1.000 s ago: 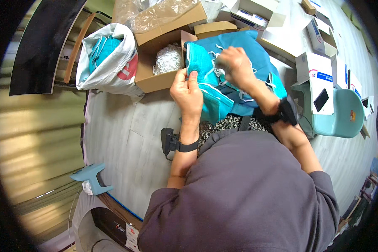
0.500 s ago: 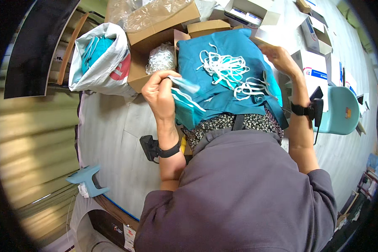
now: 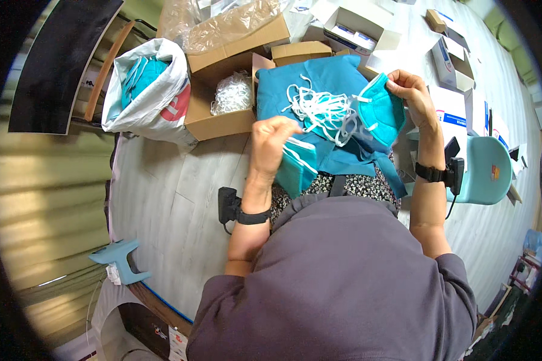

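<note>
A folded teal face mask (image 3: 297, 171) with white edging hangs from my left hand (image 3: 270, 144), whose fingers are pinched on its upper edge; whether more than one mask is in that hand, I cannot tell. My right hand (image 3: 414, 99) grips another teal face mask (image 3: 384, 117) by its upper right edge, with white straps at its left side. Between the hands, a tangled heap of white elastic straps (image 3: 316, 105) rests on the teal cloth (image 3: 310, 67) spread over my lap. Teal fabric shows beneath the heap, partly covered.
Left of the lap, a cardboard box (image 3: 223, 123) holds a bundle of white elastic (image 3: 232, 93). A white bag (image 3: 177, 78) of teal masks (image 3: 141, 78) stands beside it. White cartons (image 3: 448, 108) and a pale blue stool (image 3: 488, 171) are at the right.
My left hand has moved right and lower with its mask. My right hand has come to grip a mask, now held up in view beside the strap heap.
</note>
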`<state>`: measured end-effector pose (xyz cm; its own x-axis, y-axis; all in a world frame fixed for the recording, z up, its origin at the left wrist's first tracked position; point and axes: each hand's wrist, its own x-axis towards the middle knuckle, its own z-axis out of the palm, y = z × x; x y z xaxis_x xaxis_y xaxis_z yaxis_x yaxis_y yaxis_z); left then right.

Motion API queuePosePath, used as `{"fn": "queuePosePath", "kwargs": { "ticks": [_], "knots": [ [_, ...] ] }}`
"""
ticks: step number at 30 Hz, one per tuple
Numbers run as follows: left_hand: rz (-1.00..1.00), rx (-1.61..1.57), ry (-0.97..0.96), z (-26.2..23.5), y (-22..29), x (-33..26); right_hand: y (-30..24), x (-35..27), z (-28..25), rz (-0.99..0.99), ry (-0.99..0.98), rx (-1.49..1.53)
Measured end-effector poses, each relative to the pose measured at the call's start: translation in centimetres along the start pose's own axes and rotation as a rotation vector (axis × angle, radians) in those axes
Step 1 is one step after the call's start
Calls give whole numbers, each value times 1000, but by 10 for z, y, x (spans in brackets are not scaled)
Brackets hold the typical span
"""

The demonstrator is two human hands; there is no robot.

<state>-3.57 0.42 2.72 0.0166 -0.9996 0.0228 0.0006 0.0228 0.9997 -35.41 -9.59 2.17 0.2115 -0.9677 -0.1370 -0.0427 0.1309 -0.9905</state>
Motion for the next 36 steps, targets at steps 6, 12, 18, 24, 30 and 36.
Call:
{"fn": "queuePosePath", "kwargs": {
  "ticks": [6, 12, 18, 24, 30, 36],
  "knots": [
    [-126, -78, -280, 37, 6, 1, 14, 18, 37, 11, -147, 120],
    [-104, -51, -117, 35, -27, 4, 18, 16, 72, 90, -171, -77],
    [1, 121, -6, 33, -35, 1, -8, -9, 116, -365, -131, -352],
    [104, 270, 6, 33, -22, -2, 13, -2, 131, -217, -103, -57],
    [177, 193, 54, 38, 0, -19, 59, 61, 80, -234, 466, -129],
    [202, -105, 204, 34, -5, 0, 7, 25, 96, -571, 392, -508]
  ]
}}
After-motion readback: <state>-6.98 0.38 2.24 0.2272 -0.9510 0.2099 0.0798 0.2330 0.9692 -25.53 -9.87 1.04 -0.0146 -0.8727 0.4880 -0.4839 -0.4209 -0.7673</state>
